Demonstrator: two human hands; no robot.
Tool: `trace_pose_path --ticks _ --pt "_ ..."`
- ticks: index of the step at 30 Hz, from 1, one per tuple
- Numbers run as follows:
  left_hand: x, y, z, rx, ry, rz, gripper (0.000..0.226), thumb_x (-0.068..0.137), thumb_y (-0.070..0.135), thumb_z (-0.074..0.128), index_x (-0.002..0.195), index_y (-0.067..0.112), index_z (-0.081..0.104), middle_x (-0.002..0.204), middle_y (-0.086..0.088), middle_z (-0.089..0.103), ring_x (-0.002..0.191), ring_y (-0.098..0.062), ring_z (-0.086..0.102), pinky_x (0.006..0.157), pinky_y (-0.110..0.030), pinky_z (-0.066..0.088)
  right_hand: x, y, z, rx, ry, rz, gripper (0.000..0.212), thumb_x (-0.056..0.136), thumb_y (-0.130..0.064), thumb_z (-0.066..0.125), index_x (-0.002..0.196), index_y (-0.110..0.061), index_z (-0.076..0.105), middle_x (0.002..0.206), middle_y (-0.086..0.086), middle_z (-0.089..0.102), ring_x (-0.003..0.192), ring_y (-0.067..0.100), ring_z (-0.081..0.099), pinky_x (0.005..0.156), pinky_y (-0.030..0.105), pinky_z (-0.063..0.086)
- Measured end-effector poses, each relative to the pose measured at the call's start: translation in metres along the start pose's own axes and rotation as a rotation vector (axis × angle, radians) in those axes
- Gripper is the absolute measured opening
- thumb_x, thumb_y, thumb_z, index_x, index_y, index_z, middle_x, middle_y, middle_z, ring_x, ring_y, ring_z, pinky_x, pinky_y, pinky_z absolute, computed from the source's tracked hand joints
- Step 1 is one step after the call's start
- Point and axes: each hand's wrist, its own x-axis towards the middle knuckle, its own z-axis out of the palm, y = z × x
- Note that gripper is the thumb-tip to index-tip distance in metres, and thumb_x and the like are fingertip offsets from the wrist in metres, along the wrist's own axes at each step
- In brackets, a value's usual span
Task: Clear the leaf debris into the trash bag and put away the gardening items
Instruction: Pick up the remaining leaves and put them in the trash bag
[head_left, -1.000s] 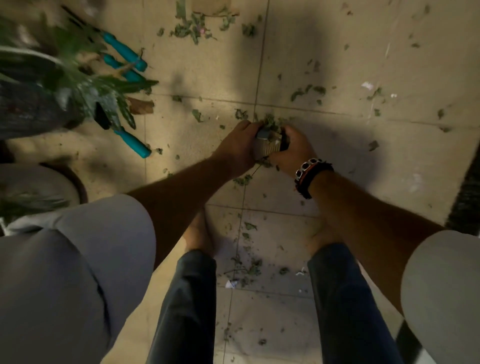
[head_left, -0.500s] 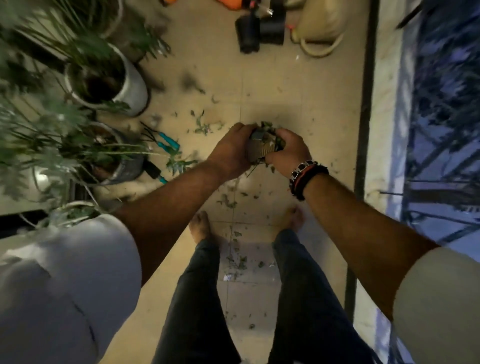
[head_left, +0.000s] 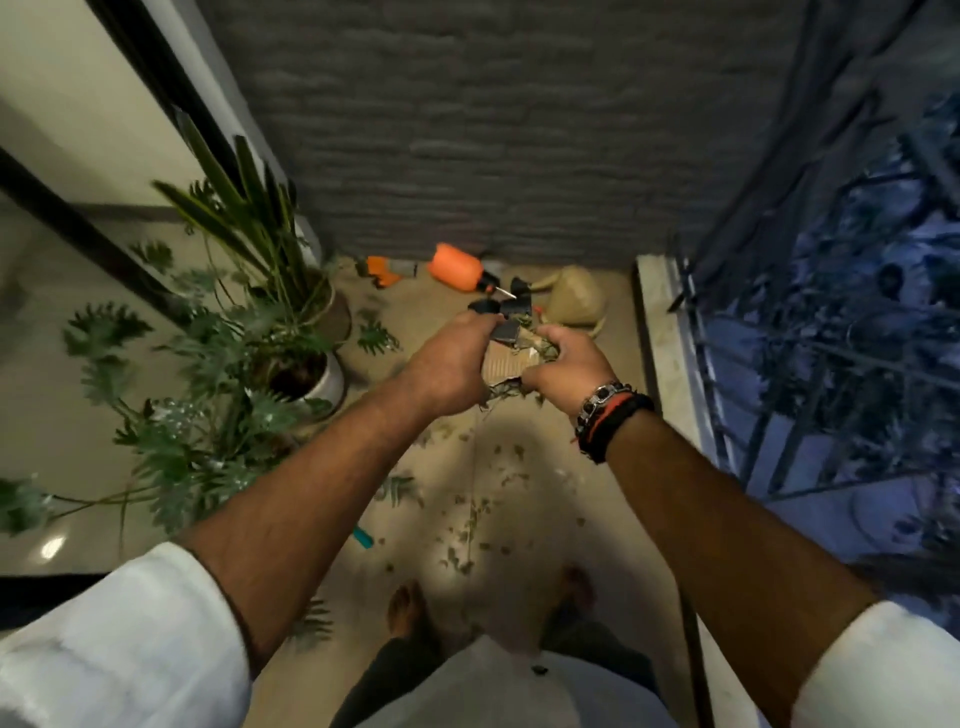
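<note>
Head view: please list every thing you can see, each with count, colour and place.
cardboard: one, tan, held between both hands
leaf debris: many bits, green, scattered on the floor; some pressed against the cardboard
potted plants: at least two, green, left side
sprayer: one, orange, floor by the far wall
sack: one, beige, far right corner of the floor
teal handle: one, floor beside the left forearm
railing: one, dark, right side
wall: one, grey, far end
bracelets: several, black, red and metal, right wrist
hands: left and right, both gripping the cardboard
</note>
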Motion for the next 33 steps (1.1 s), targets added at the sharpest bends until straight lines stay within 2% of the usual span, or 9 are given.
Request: trace_pose_path --ticks 3,6,10,12,15,19,27,30,33 --pt "-0.024 0.007 -0.039 0.034 0.028 0.002 0.078 0.067 0.011 0.084 0.136 0.014 0.05 0.129 -0.009 0.055 0.118 -0.026 0.054 0.096 -0.031 0.044 -0.023 -0.037 0.003 -0.016 -0.011 -0.021 0.072 0.071 -0.002 0.07 0.137 -0.025 0.051 0.117 0.001 0.065 0.095 0.019 0.065 0.074 0.028 0.054" --pt "-0.044 0.008 -0.07 0.071 0.074 -0.018 0.079 0.062 0.013 0.087 0.134 0.014 0.052 0.126 -0.008 0.057 0.116 -0.026 0.055 0.097 -0.039 0.047 -0.036 -0.066 0.008 -0.046 -0.024 -0.073 0.074 0.069 -0.002 0.071 0.137 -0.025 0.052 0.118 0.002 0.064 0.1 0.021 0.064 0.083 0.032 0.056" --pt "-0.069 0.005 -0.101 0.062 0.171 -0.096 0.074 0.066 0.014 0.084 0.133 0.015 0.053 0.124 -0.008 0.056 0.116 -0.024 0.054 0.095 -0.024 0.041 -0.042 -0.098 0.021 -0.077 -0.071 -0.172 0.077 0.063 -0.003 0.072 0.135 -0.028 0.055 0.119 -0.001 0.065 0.097 0.018 0.065 0.084 0.037 0.058" --pt "-0.087 0.005 -0.111 0.047 0.23 -0.152 0.07 0.069 0.014 0.083 0.132 0.014 0.054 0.121 -0.005 0.056 0.113 -0.019 0.054 0.086 -0.016 0.035 -0.046 -0.109 0.029 -0.092 -0.136 -0.229 0.077 0.061 -0.003 0.072 0.132 -0.027 0.057 0.111 -0.007 0.066 0.09 0.015 0.066 0.081 0.037 0.059" --pt "-0.118 0.009 -0.117 0.026 0.313 -0.292 0.065 0.071 0.018 0.083 0.129 0.018 0.055 0.113 0.004 0.052 0.105 -0.012 0.053 0.086 -0.017 0.039 -0.055 -0.122 0.041 -0.113 -0.243 -0.289 0.068 0.065 0.003 0.071 0.126 -0.025 0.062 0.098 -0.016 0.059 0.089 0.011 0.063 0.085 0.036 0.058" --pt "-0.162 0.018 -0.114 -0.025 0.423 -0.456 0.056 0.072 0.024 0.083 0.122 0.02 0.057 0.11 0.002 0.057 0.1 -0.016 0.059 0.088 -0.031 0.052 -0.073 -0.132 0.061 -0.186 -0.409 -0.372 0.065 0.065 0.002 0.073 0.124 -0.026 0.063 0.105 -0.003 0.069 0.094 0.016 0.067 0.085 0.038 0.058" --pt "-0.275 0.032 -0.095 -0.073 0.604 -0.737 0.051 0.077 0.026 0.079 0.123 0.022 0.058 0.111 0.006 0.057 0.101 -0.013 0.059 0.083 -0.026 0.048 -0.153 -0.134 0.111 -0.263 -0.728 -0.504 0.059 0.072 0.011 0.068 0.123 -0.018 0.063 0.104 0.003 0.07 0.095 0.021 0.067 0.086 0.042 0.058" --pt "-0.322 0.038 -0.087 -0.054 0.644 -0.84 0.059 0.076 0.018 0.079 0.129 0.021 0.054 0.109 0.007 0.051 0.1 -0.011 0.053 0.087 -0.026 0.045 -0.191 -0.13 0.131 -0.31 -0.824 -0.551 0.059 0.072 0.01 0.069 0.123 -0.019 0.063 0.101 0.001 0.069 0.094 0.021 0.067 0.086 0.043 0.057" --pt "-0.379 0.048 -0.075 -0.048 0.696 -0.927 0.064 0.072 0.014 0.081 0.13 0.022 0.053 0.111 0.006 0.053 0.104 -0.012 0.054 0.09 -0.027 0.045 -0.237 -0.117 0.155 -0.325 -0.909 -0.572 0.055 0.066 0.009 0.069 0.11 -0.024 0.067 0.098 0.004 0.072 0.091 0.026 0.069 0.083 0.047 0.058"
